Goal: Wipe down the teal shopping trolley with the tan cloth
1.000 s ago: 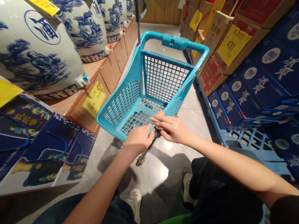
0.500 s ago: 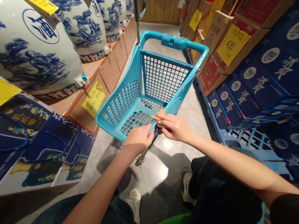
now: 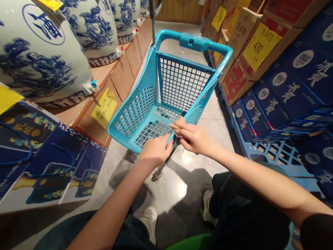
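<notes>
A blue plastic shopping cart [image 3: 178,79] stands in front of me, its handle on the far side and its mesh basket holding nothing visible. My left hand [image 3: 155,149] is closed on the near rim of the basket. Right beside it, my right hand [image 3: 191,137] has its fingers pinched at the corner of that rim. Between those fingers shows a small tan, folded cloth-like piece [image 3: 174,126], mostly covered by the hand. Under the near end of the cart, a metal leg with a caster [image 3: 156,176] reaches the floor.
At left, large blue-and-white porcelain jars [image 3: 41,64] line a wooden counter [image 3: 122,79], with navy gift bags [image 3: 44,168] nearer me. Stacked blue boxes [image 3: 288,85] stand on a blue plastic pallet [image 3: 274,155] at right. A green seat edge [image 3: 188,248] shows between my legs.
Both hands keep their places at the near rim, with only a slight shift of the right fingers. The whole view has moved a little; the cart stays put.
</notes>
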A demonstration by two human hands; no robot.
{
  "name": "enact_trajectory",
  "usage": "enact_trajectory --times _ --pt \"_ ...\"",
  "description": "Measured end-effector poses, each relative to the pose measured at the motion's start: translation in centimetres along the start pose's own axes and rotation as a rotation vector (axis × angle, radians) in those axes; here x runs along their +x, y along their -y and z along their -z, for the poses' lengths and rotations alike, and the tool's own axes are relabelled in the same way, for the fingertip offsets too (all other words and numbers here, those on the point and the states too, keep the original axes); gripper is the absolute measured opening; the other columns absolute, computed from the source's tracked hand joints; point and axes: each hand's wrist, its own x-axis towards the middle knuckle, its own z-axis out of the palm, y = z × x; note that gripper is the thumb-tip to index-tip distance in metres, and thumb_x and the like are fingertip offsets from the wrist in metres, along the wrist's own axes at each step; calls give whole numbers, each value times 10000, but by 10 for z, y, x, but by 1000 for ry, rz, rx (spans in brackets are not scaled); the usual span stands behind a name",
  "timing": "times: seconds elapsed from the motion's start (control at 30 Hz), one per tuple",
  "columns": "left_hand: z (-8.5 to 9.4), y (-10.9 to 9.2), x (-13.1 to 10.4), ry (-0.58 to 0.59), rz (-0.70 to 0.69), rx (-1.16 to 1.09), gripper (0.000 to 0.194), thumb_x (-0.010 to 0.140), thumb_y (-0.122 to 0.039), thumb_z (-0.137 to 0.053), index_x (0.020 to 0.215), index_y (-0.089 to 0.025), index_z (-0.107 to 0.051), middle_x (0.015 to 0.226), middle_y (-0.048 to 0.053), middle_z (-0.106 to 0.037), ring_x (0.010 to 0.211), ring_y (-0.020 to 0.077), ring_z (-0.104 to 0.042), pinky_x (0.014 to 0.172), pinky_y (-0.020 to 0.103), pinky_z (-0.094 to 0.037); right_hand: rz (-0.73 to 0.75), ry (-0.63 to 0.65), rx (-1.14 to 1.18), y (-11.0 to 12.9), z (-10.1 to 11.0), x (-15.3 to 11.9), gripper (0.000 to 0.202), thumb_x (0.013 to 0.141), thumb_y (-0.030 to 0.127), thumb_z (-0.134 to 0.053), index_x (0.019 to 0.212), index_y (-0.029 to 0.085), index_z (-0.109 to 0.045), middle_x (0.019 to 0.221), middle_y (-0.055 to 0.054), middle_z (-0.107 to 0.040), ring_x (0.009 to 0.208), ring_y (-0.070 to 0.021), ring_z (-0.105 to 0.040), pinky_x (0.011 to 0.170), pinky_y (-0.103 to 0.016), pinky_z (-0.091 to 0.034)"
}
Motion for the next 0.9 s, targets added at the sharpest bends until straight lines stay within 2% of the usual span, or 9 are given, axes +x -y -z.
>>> enact_trajectory --times 0.1,0.23,0.3,0.4,0.53,0.67,0.8,0.9 --pt "0 -1 0 6 1 7 408 1141 -323 -395 1365 -205 -715 1336 136 -821 1188 320 -805 985 389 -599 55 -20 1 -14 3 0 353 1001 195 -594 1292 232 -790 1485 -106 -762 1091 -248 -825 898 -370 -688" --pt "2 -4 2 27 8 15 429 1146 -328 -380 1405 -201 -697 1331 136 -823 1197 337 -803 973 411 -607 -160 -196 6 -53 10 7 341 959 155 -570 1190 212 -815 1406 -104 -804 1254 -279 -793 975 -413 -689" --pt "3 -4 4 18 -5 1 421 1145 -328 -384 1377 -200 -710 1317 135 -828 1193 333 -804 972 405 -604 -241 -230 5 -60 12 12 329 941 151 -576 1160 202 -816 1415 -109 -799 1271 -298 -788 982 -432 -690" --pt "4 -4 8 -22 -18 -22 406 1139 -332 -400 1324 -198 -736 1266 137 -841 1162 327 -810 972 393 -599 -297 -184 -4 -51 14 21 318 937 150 -585 1149 190 -819 1416 -115 -796 1231 -308 -799 965 -427 -691" --pt "5 -5 16 -68 9 -8 421 1135 -346 -407 1322 -188 -750 1185 146 -853 1116 330 -819 955 394 -603 -375 -27 -19 -30 18 36 328 955 147 -577 1158 196 -830 1424 -110 -787 1175 -309 -806 929 -417 -689" --pt "7 -11 29 -75 45 16 436 1136 -347 -407 1329 -154 -748 1202 179 -848 1141 343 -815 962 395 -599 -350 61 15 -19 21 41 362 963 157 -577 1206 194 -842 1420 -103 -791 1173 -303 -809 990 -407 -671" --pt "8 -20 40 -104 66 16 457 1142 -356 -393 1330 -136 -747 1229 204 -838 1171 381 -806 958 422 -600 -323 104 66 -25 22 38 421 956 168 -604 1302 223 -837 1438 -78 -790 1256 -310 -789 1071 -421 -647" --pt "8 -26 46 -140 84 34 470 1144 -377 -394 1337 -131 -745 1242 203 -835 1174 397 -804 954 439 -602 -349 68 91 -40 21 39 461 947 146 -596 1330 239 -836 1454 -62 -783 1319 -315 -765 1135 -458 -624"
